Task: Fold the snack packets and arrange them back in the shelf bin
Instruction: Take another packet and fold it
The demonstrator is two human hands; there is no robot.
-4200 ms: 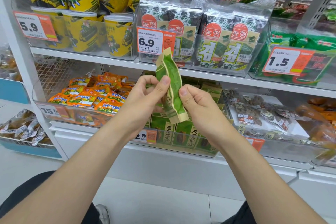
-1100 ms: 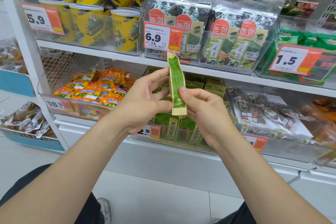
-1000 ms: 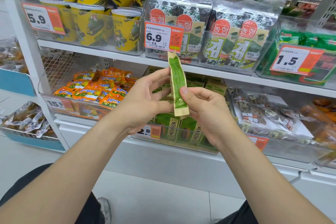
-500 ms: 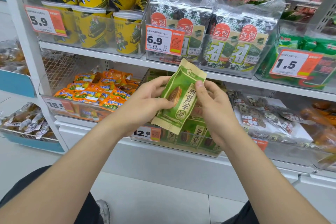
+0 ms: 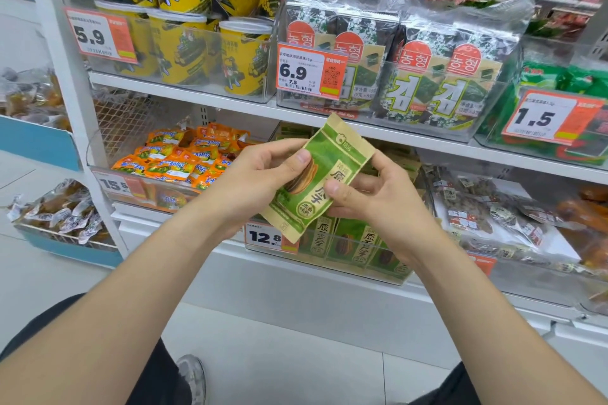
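The clear shelf bin (image 5: 390, 274) sits on the lower shelf (image 5: 227, 253), and I can see a row of green packets (image 5: 363, 245) standing upright behind its front wall. The snack packet (image 5: 324, 163) I'm working on is not in there yet. It is up in the air in front of the bin, tilted with its top corner leaning right, printed face toward me and unfolded.

I judge it to be light, a thin pouch of crinkly film with a paper look, soft enough to crease anywhere across the middle. The sealed bands at top and bottom look stiffer. The filling is probably loose and will shift, so I would hold it by the long side edges and let the fold run lengthwise.

Both hands are on it. The left hand (image 5: 260, 182) is curled round the left edge, left thumb (image 5: 303, 157) pressed on the front and fingers behind. The right hand (image 5: 378, 204) pinches the lower right edge, right thumb (image 5: 333, 187) on the print and fingers tucked at the back. Neither hand is spread wide.
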